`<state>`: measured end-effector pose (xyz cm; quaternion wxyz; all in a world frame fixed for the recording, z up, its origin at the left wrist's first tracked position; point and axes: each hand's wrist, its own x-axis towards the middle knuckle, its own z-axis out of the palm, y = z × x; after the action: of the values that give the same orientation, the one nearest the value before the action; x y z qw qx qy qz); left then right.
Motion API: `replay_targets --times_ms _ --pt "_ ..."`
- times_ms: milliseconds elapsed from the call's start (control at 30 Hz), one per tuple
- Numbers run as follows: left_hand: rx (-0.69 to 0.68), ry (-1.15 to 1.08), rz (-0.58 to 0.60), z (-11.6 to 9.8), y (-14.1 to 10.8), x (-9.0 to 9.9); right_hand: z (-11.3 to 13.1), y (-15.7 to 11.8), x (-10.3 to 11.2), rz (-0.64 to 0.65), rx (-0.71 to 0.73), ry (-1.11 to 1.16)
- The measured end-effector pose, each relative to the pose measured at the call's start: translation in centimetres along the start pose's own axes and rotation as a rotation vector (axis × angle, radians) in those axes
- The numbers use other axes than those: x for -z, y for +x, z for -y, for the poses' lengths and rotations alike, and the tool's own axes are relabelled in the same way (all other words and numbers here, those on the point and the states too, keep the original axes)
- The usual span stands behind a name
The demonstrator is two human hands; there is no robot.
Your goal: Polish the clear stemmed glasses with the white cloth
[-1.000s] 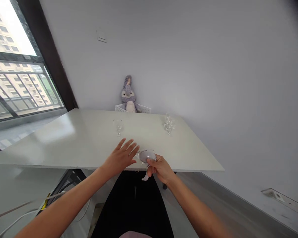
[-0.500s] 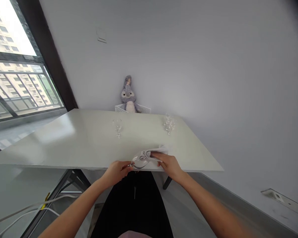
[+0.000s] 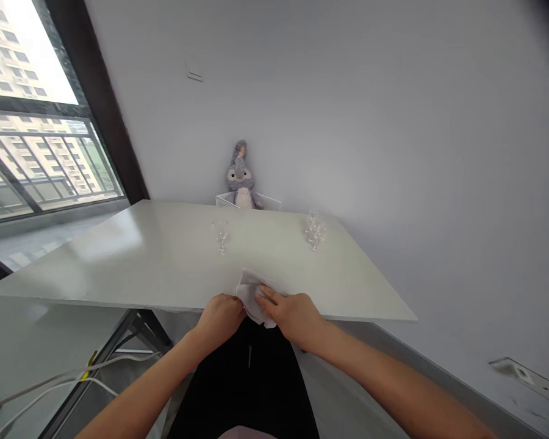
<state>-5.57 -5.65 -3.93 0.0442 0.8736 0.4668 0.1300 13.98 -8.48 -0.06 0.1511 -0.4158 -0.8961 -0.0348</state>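
A white cloth (image 3: pixel 252 297) is bunched between my two hands at the near edge of the table. My left hand (image 3: pixel 221 316) has its fingers curled closed at the cloth's left side, on the wine glass, which the cloth and fingers now hide. From the right, my right hand (image 3: pixel 289 310) grips the cloth and presses it around the hidden glass. Farther back on the table, a clear wine glass (image 3: pixel 221 236) stands upright by itself. Several more clear glasses (image 3: pixel 314 230) stand close together to the right.
The white table (image 3: pixel 174 262) reaches back towards a grey wall. At its far edge a grey plush toy (image 3: pixel 241 180) sits in a white perforated basket (image 3: pixel 269 203). White cables (image 3: pixel 73 373) run low on the left, beside a window (image 3: pixel 41 158).
My right hand has brought the cloth left and over the glass, covering the bowl that showed before. My left hand stays close to the same spot. The view has shifted slightly.
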Motion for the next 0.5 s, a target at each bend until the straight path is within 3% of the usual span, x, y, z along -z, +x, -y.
replay_targets --times_ms 100,233,367,500 --pt "-0.141 0.056 -0.062 -0.3 0.2 0.4 -0.5 0.9 0.3 -0.045 0.132 -0.130" --pt "-0.240 0.121 -0.170 -0.7 0.4 1.3 -1.2 1.8 0.4 -0.096 0.344 -0.086" --pt "-0.269 0.094 -0.254 -0.9 0.6 1.4 -2.1 2.0 0.8 -0.078 0.267 0.071" --pt "-0.241 0.047 -0.299 -0.9 0.7 1.1 -3.4 1.7 1.6 -0.083 0.102 0.415"
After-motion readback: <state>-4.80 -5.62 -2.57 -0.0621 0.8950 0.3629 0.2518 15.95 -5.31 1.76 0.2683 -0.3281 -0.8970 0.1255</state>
